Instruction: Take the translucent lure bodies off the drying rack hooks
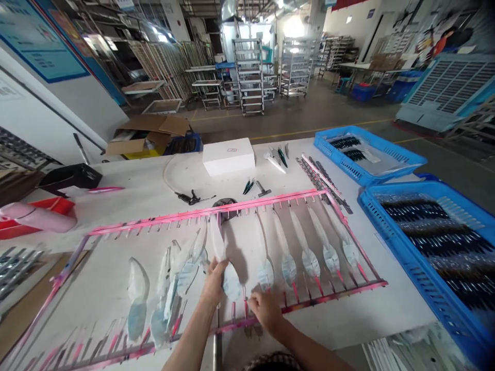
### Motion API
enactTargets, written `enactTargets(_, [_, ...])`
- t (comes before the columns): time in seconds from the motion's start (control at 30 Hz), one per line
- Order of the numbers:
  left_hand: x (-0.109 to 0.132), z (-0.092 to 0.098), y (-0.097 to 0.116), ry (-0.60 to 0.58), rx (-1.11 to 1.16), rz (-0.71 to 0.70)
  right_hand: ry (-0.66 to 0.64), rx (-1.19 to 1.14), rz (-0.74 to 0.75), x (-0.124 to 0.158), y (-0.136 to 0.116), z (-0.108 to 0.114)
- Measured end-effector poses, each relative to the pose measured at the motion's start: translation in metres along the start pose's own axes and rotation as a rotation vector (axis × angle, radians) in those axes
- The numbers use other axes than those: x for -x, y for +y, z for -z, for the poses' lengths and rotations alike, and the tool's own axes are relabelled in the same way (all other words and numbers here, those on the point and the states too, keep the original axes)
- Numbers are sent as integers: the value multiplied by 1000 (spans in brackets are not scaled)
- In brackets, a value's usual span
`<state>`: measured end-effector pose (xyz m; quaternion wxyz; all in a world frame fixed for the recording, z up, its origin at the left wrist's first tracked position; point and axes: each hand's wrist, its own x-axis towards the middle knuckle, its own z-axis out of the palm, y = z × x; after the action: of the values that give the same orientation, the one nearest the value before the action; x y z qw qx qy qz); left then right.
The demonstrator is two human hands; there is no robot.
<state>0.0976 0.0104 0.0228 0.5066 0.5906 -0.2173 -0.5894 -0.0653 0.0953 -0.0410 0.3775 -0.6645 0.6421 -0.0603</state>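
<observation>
Both hands work at the pink rack (232, 208): left hand (215, 281) grips a translucent piece (226, 268) (right hand (266, 309) pinches a peg (246, 308)).

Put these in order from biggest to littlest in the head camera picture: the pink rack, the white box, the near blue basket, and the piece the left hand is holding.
1. pink rack
2. near blue basket, though nearness to the camera inflates it
3. white box
4. translucent piece under the left hand

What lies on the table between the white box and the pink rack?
In the head view, green-handled pliers and a small grey hammer lie between white box and pink rack.
</observation>
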Motion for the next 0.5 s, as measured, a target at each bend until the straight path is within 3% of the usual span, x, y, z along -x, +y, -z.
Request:
enactTargets(0.07, [11,9,1,-33,-30,-220,-38,102,-72,-4,-24,-3])
enactTargets(0.13, [12,13,-3,-35,-35,-262,-42,172,-135,-8,-41,-6])
enactTargets(0.23, [4,17,-16,-8,136,-85,-12,176,-174,-8,-49,-12])
enactTargets(0.33, [-1,23,-32,-45,355,99,47,91,-112,-1,-44,-21])
enactTargets(0.5, [4,32,-41,-81,375,256,87,41,-151,2,-40,-32])
